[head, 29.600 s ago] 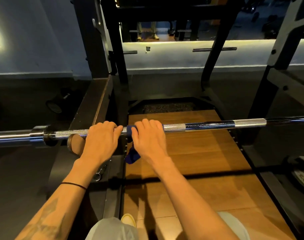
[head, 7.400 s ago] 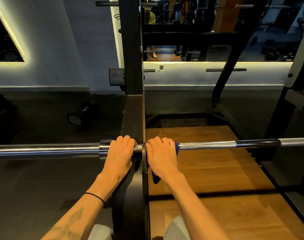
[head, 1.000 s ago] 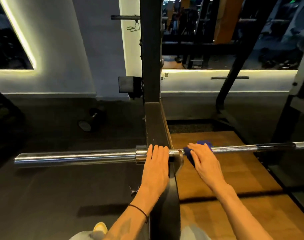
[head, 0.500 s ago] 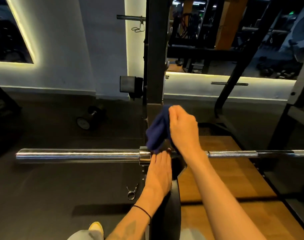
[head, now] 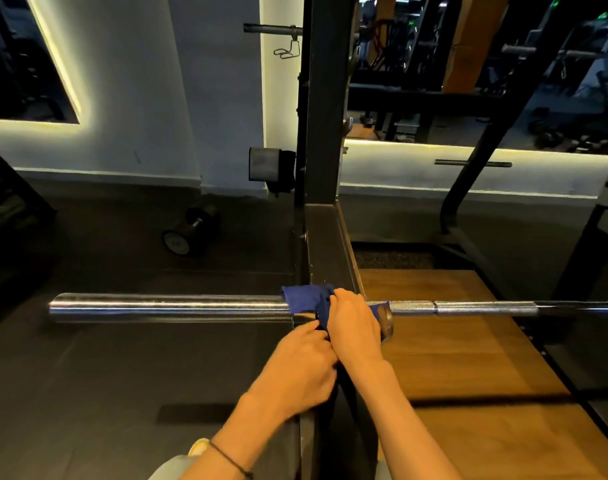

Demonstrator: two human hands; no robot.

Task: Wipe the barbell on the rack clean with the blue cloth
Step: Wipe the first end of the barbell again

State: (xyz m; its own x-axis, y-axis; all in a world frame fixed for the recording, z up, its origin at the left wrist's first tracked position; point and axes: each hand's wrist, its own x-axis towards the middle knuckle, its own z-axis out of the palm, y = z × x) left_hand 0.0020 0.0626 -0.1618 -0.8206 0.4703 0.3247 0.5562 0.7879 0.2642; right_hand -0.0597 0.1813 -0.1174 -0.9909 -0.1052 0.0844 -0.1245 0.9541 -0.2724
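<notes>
Both hands meet at the rack upright: the right hand (head: 356, 327) presses the blue cloth (head: 309, 301) down over the barbell (head: 174, 308), fingers curled round it, likely to wrap the collar; the left hand (head: 300, 367) pinches the cloth's hanging end just below. One barbell, one cloth. Past the left hand, one dumbbell (head: 190, 230) lies on the floor.

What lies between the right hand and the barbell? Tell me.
The blue cloth: in the head view it is draped over the barbell at the sleeve's inner end, and the right hand grips the bar through it.
</notes>
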